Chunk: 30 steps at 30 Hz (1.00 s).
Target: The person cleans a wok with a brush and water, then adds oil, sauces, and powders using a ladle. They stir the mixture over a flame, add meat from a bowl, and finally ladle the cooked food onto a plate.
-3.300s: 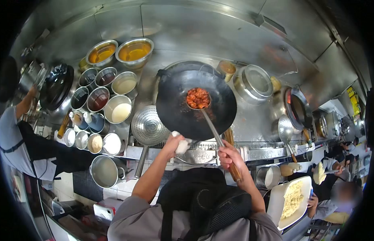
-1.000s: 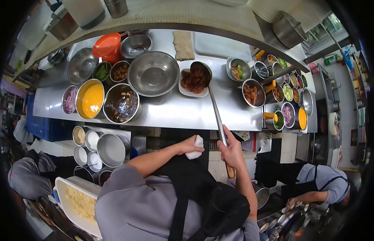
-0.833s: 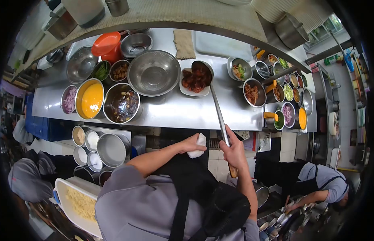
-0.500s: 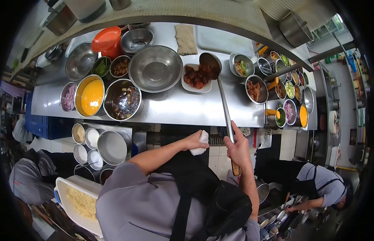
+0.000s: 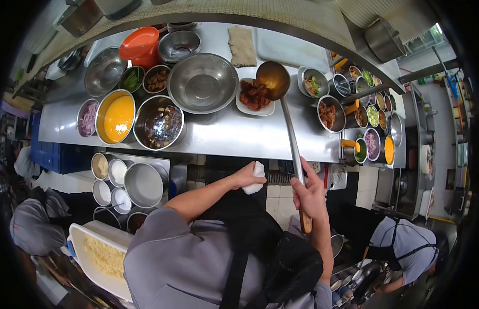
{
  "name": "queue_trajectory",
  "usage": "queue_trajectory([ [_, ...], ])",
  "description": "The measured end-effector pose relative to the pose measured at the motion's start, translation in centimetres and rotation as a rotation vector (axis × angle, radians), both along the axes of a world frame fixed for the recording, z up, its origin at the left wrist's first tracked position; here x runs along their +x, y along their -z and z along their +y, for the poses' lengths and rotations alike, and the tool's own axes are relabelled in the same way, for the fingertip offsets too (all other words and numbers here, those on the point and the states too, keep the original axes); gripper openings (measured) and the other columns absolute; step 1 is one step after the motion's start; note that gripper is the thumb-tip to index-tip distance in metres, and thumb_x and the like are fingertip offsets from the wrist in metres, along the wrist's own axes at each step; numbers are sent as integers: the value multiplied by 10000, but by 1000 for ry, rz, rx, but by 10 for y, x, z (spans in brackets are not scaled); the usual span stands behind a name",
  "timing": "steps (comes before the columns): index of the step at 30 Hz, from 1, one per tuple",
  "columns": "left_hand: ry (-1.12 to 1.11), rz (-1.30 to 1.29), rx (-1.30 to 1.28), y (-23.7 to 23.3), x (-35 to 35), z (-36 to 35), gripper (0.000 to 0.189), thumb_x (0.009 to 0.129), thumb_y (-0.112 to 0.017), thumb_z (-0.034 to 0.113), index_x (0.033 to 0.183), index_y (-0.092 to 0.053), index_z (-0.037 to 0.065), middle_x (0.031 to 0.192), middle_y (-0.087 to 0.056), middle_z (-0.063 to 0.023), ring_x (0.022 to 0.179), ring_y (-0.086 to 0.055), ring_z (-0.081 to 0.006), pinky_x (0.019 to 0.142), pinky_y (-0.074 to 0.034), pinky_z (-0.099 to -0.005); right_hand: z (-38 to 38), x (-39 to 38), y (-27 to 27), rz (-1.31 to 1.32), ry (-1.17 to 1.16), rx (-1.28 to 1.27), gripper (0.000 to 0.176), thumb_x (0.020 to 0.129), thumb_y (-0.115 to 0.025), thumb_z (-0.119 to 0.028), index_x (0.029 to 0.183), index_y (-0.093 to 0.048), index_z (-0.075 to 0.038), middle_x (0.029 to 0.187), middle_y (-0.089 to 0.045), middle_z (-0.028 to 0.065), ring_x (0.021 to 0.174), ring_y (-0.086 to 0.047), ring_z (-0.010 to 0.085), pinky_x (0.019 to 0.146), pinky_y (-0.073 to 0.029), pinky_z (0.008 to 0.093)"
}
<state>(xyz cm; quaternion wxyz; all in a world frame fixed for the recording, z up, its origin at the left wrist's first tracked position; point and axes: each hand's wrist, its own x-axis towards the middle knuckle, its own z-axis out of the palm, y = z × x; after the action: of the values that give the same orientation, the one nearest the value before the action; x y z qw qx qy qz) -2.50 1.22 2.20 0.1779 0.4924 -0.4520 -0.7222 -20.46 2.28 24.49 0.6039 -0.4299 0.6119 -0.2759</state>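
My right hand (image 5: 310,194) is wrapped round the long handle of a metal ladle (image 5: 291,135), near its wooden end. The ladle's bowl hangs over the right side of a square white dish (image 5: 255,111), its brownish inside showing. Dark red-brown chunks of food (image 5: 254,96) fill the dish. Below the counter's front edge, my left hand (image 5: 243,175) grips a folded white cloth (image 5: 256,178). A large perforated steel bowl (image 5: 202,85) stands just left of the dish.
On the steel counter (image 5: 219,136) are a pot of yellow liquid (image 5: 117,119), a pot of dark liquid (image 5: 158,123) and an orange container (image 5: 140,44). Several ingredient pots stand right. An overhead shelf (image 5: 208,14) spans the back. Co-workers (image 5: 404,239) (image 5: 39,224) stand on both sides.
The ladle's bowl has turned so more of its inside shows, and the food is now spread in the dish beside it. My left hand still holds the cloth.
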Motion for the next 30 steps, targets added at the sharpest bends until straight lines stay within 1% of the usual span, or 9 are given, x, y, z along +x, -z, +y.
queue_trajectory([
  [7,-43,32,12,13,-10,-2,869,731,-806,328,1362,-368,-80,1283,-533,-219,1194,-536,-282,1004,-431,-359,2,5,11,297,-101,-162,618,915,-576,-15,1487,-351,-65,653,-553,-9,441,-457,41,394,-378,234],
  [11,-80,42,15,14,-14,-1,864,735,-802,331,1365,-372,-75,1293,-529,-214,1201,-532,-277,1005,-431,-357,4,5,11,323,-103,-202,619,910,-577,-15,1486,-357,-66,656,-563,-9,451,-477,43,403,-390,235],
  [13,-126,70,30,21,-15,0,737,763,-804,262,1316,-418,-36,1216,-562,-154,1118,-570,-231,954,-475,-355,4,5,10,276,-98,-211,620,905,-581,-20,1483,-364,-69,656,-569,-11,452,-481,46,407,-395,236],
  [17,-130,53,55,37,-15,4,716,767,-802,239,1310,-421,-30,1198,-566,-140,1099,-578,-220,943,-483,-351,4,-3,6,333,-129,-229,611,895,-597,-23,1469,-396,-79,654,-581,-5,455,-482,43,409,-406,242],
  [19,-142,64,68,35,-13,5,706,768,-802,239,1303,-424,-24,1197,-564,-139,1099,-576,-218,942,-484,-353,8,-9,4,472,-191,-307,591,868,-622,-42,1430,-438,-64,770,-660,190,585,-637,186,575,-504,312],
  [20,-141,61,65,34,-12,4,706,768,-802,239,1303,-424,-24,1197,-564,-139,1099,-576,-218,942,-484,-353,8,-10,4,469,-189,-309,591,868,-622,-42,1430,-438,-64,770,-660,190,585,-637,186,575,-504,312],
  [22,-172,87,71,31,-14,5,633,779,-791,218,1262,-456,-18,1155,-586,-132,1040,-604,-208,894,-509,-347,11,-12,3,518,-213,-403,585,860,-620,-34,1418,-451,-74,868,-663,253,722,-690,321,667,-520,356],
  [25,-222,303,223,1,-21,-4,484,825,-744,189,1199,-506,-7,1089,-618,-119,966,-636,-206,831,-533,-335,19,-16,0,547,-248,-371,588,857,-628,-45,1418,-455,-93,887,-660,264,784,-676,399,677,-516,369],
  [30,-271,551,395,-10,-44,-22,293,895,-646,154,1133,-553,9,1011,-645,-112,891,-662,-217,767,-551,-334,28,-17,10,487,-195,-433,595,853,-639,-54,1417,-455,-97,863,-646,258,768,-663,404,677,-515,376],
])
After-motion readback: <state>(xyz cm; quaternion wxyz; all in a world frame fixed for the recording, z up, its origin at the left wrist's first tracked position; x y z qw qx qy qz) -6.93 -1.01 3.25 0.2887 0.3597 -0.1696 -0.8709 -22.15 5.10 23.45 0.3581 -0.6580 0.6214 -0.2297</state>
